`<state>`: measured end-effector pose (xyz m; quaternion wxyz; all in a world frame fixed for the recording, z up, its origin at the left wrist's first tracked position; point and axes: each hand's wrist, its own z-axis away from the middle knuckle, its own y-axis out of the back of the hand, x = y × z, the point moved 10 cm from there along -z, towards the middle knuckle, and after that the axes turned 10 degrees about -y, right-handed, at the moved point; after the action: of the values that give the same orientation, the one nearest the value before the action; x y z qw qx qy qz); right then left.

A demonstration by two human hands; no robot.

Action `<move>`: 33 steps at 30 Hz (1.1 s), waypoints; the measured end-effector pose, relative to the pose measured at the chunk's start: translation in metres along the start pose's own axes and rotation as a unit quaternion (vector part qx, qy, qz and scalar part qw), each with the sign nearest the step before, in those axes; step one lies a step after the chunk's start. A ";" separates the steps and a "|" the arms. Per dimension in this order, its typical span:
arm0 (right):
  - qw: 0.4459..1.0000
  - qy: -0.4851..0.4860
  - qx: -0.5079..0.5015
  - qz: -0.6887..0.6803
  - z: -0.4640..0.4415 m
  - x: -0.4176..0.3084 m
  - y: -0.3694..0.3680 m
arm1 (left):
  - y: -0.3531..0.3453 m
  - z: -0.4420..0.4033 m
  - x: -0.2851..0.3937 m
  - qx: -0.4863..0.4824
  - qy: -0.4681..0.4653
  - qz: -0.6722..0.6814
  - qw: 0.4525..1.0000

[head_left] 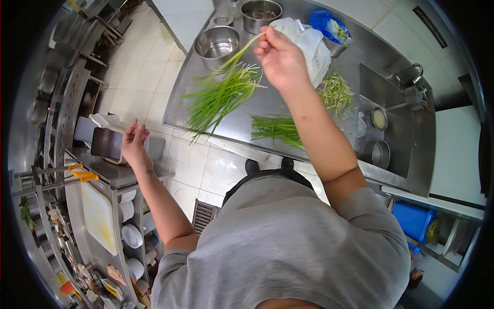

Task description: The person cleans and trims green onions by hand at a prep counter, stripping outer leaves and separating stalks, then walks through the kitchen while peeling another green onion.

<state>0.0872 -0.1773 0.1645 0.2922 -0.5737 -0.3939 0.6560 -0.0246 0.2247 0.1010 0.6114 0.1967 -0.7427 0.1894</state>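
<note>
One thin green stalk [246,48] was pinched in the person's right hand [282,57], above a steel counter [234,126].
The right thumb and forefinger were clamped together on the stalk's pale end, the other fingers curled in toward the palm, while its green length slanted down toward a loose heap of long greens [221,98] whose tips reached the counter's near edge; the left hand [135,144] hung out past that edge, its fingers loosely bent, and I couldn't tell whether their tips met or held anything. Near the right forearm lay a second green bundle [275,130], partly hidden by it, and a pile of trimmings [337,95] on its other side; beyond stood a steel bowl [217,44] and a white plastic bag [314,49].
</note>
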 end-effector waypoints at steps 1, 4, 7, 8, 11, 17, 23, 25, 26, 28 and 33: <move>1.000 -0.010 0.006 -0.026 -0.009 0.013 0.009 | 0.001 0.002 0.008 0.009 -0.013 0.004 1.000; 0.991 -0.027 0.121 0.052 -0.036 0.050 0.059 | -0.016 0.011 0.012 0.007 -0.029 -0.016 0.999; 0.914 -0.158 0.174 0.331 -0.044 0.086 0.127 | -0.050 0.023 -0.005 -0.021 -0.016 -0.025 0.999; 0.861 -0.195 0.177 0.435 -0.034 0.084 0.144 | -0.064 0.026 -0.013 -0.044 -0.027 -0.044 0.998; 0.811 -0.236 0.153 0.512 -0.010 0.071 0.202 | -0.118 0.045 -0.048 -0.113 -0.058 -0.162 0.979; 0.755 -0.050 0.055 0.651 0.014 0.040 0.228 | -0.233 0.068 -0.106 -0.188 -0.174 -0.332 0.908; 0.732 0.067 -0.053 0.676 -0.016 0.097 0.159 | -0.240 0.067 -0.130 -0.114 -0.237 -0.373 0.890; 0.699 0.120 -0.050 0.703 -0.028 0.116 0.155 | -0.238 0.069 -0.134 -0.118 -0.238 -0.370 0.890; 0.687 0.122 -0.047 0.714 -0.034 0.125 0.158 | -0.235 0.071 -0.137 -0.122 -0.238 -0.368 0.891; 0.660 0.128 -0.040 0.739 -0.043 0.131 0.163 | -0.231 0.069 -0.140 -0.125 -0.238 -0.361 0.893; 0.591 0.138 -0.077 0.791 -0.050 0.141 0.158 | -0.232 0.060 -0.145 -0.148 -0.243 -0.326 0.901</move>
<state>0.1227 -0.1325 -0.0455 -0.3361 -0.7635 0.2108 0.5096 0.0720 0.0044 -0.0430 0.4618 0.3751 -0.7818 -0.1865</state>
